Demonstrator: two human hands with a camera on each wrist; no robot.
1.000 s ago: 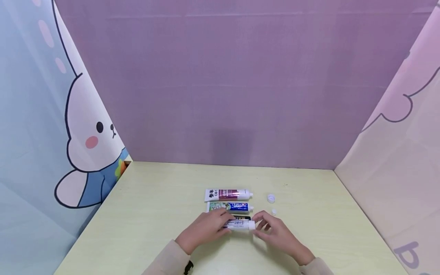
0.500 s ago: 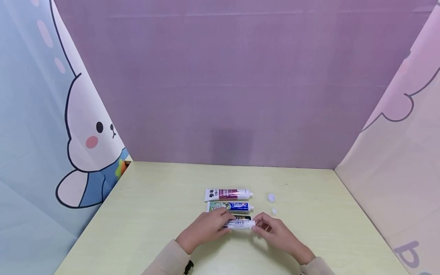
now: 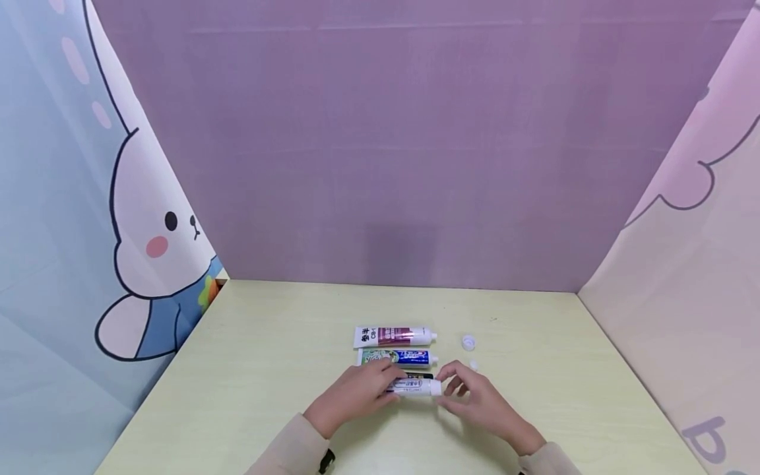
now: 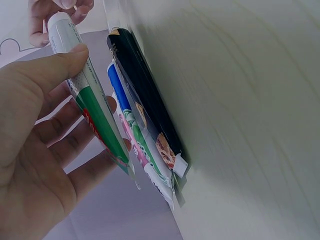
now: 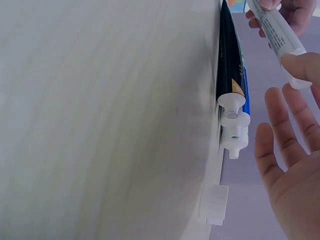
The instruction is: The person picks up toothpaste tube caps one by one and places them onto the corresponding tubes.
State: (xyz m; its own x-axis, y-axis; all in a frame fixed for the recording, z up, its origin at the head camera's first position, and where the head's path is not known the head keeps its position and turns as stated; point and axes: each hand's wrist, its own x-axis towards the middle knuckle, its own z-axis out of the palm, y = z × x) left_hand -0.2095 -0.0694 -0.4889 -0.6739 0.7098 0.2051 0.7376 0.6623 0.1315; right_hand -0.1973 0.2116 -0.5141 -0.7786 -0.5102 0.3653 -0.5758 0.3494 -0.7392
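While scanning lower centre of the head view, noted a white-and-green tube (image 3: pixel 410 387) gripped between thumb and fingers of the left hand (image 3: pixel 358 390), above the bench (image 3: pixel 285 343), with white cap (image 3: pixel 436 388) fitted and pointing right. Saw the right hand (image 3: pixel 482 404) just beside it, with fingers apart and loosely bent; cannot tell if touching. Found a black tube (image 4: pixel 150 95), a green-and-blue tube (image 3: pixel 410 357) and a maroon-and-white tube (image 3: pixel 393 336) higher in frame, plus two loose caps (image 3: pixel 468 342) to their right.

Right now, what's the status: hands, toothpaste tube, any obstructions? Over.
Left hand holds white-and-green toothpaste tube. Right hand at its fitted white cap, fingers spread, contact unclear. Black tube lies close beyond; nothing visibly blocking.
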